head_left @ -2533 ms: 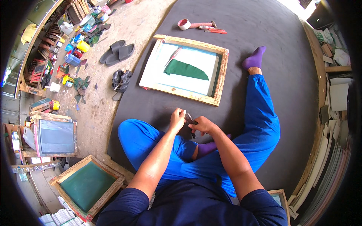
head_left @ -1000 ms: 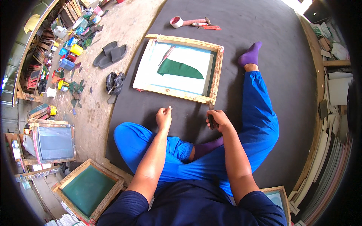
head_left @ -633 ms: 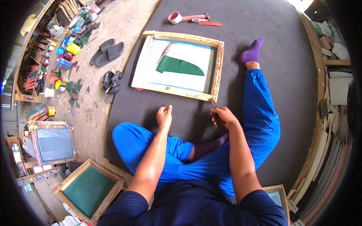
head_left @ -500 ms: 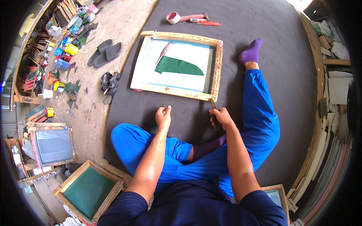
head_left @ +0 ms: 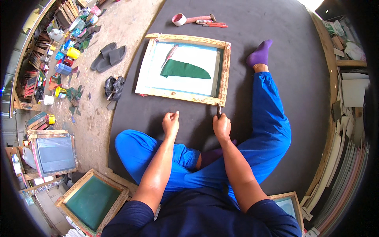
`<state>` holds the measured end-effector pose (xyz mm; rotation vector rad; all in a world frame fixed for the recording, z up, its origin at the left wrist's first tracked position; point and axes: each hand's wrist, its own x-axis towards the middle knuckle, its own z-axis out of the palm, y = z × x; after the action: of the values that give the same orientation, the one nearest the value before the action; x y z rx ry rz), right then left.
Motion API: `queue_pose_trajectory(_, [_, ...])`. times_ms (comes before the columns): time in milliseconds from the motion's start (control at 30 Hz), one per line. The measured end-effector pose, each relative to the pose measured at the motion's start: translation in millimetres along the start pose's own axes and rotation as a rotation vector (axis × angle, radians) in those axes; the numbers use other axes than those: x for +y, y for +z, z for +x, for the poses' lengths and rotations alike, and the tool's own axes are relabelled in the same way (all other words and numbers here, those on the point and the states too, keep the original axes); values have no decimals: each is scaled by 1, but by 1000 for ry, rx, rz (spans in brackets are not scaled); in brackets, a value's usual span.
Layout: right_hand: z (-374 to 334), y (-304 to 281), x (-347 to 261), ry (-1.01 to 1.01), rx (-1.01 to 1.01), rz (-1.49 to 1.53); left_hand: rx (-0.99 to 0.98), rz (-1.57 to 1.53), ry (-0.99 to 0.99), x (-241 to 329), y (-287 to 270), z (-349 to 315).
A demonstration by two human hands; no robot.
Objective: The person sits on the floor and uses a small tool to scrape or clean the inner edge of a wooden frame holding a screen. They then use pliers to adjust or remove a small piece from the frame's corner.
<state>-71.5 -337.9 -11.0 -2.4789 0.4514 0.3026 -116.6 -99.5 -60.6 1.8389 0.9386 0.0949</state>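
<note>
A wooden screen frame (head_left: 173, 94) lies flat on the dark mat in front of me, with pale mesh or sheet inside it. On that pale area rest a dark green cloth piece (head_left: 187, 71) and a slim red-and-grey tool (head_left: 170, 55). My right hand (head_left: 222, 127) is closed round a pair of pliers (head_left: 219, 109), whose jaws point at the frame's near right corner and seem to touch it. My left hand (head_left: 171, 124) hovers over the mat short of the frame, fingers curled together; whatever they pinch, if anything, is too small to see.
Beyond the frame lie a tape roll (head_left: 179, 19), a hammer (head_left: 200, 18) and red cutters (head_left: 215, 25). Black sandals (head_left: 109, 57) and a black plastic bag (head_left: 114, 87) sit left of the mat. Another green screen frame (head_left: 92, 201) stands lower left; stacked sheets (head_left: 343, 177) line the right.
My right hand has shifted left and turned, so the pliers now point more directly upward at the frame's corner. My left hand stays where it was.
</note>
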Motion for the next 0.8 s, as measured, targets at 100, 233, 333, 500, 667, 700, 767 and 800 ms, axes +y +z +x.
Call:
queue_pose_trajectory(100, [-4, 0, 0, -2, 82, -25, -2, 68, 122, 27, 3, -18])
queue_pose_trajectory(233, [-12, 4, -4, -120, 34, -1, -35, 9, 161, 5, 2, -12])
queue_pose_trajectory(333, [-14, -1, 8, -312, -83, -26, -257, -180, 103, 22, 9, -26])
queue_pose_trajectory(500, [-35, -8, -14, -383, -370, -103, -490, -337, -28, 52, -1, -47])
queue_pose_trajectory(667, [-45, -13, -34, -445, -479, -158, -471, -349, -117, 34, -12, -36])
queue_pose_trajectory(700, [-45, -12, -34, -469, -487, -174, -476, -348, -142, 37, -13, -36])
queue_pose_trajectory(767, [-42, -10, -33, -495, -504, -190, -484, -347, -193, 42, -15, -37])
queue_pose_trajectory(800, [-42, -9, -39, -506, -519, -193, -474, -368, -197, 40, -18, -34])
